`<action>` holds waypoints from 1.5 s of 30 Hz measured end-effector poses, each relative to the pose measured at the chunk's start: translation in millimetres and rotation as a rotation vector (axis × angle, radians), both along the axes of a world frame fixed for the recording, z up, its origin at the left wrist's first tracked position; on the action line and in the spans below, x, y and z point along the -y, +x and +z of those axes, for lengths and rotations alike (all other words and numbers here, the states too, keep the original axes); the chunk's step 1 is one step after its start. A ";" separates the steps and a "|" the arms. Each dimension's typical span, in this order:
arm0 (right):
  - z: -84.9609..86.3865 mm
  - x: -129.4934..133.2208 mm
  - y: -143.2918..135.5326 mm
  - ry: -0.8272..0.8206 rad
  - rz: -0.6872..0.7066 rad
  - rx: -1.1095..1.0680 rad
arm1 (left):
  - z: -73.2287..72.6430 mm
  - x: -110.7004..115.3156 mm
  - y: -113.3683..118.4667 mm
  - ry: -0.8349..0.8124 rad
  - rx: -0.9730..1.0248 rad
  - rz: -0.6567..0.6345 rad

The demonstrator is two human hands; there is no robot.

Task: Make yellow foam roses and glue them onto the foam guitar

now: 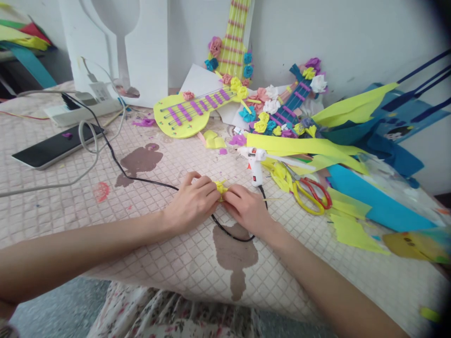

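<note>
Both hands pinch one small yellow foam piece [221,188] low over the surface [169,263].
Left hand [193,202] and right hand [246,209] close fingertips on it from opposite sides, steadying it; glue gun [255,164] stands just beyond, within reach.

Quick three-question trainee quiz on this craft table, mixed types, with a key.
1. True or false: both hands pinch the small yellow foam piece.
2. Which tool stands just behind the right hand: A) glue gun B) stapler C) ruler?
3. Fill in: the scissors lie to the ___ of the glue gun.

Key: 1 true; 2 A; 3 right. The left hand meets the right hand at the foam.
</note>
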State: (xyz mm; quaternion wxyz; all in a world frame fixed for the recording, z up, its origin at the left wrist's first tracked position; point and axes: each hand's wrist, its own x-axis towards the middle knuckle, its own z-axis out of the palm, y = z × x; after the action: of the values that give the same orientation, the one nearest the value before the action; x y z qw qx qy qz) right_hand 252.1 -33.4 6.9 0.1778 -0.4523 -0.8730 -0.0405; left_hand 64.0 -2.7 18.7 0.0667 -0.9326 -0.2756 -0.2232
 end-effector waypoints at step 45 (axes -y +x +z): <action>-3.8 4.3 -2.3 -0.033 -0.014 -0.026 | -3.5 -1.8 -3.0 0.035 0.081 -0.001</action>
State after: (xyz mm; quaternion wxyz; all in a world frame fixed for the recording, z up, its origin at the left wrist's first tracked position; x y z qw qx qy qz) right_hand 249.8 -37.7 3.1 0.1812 -0.4618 -0.8680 -0.0216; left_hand 61.0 -0.9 15.2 0.0715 -0.9218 -0.2735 -0.2654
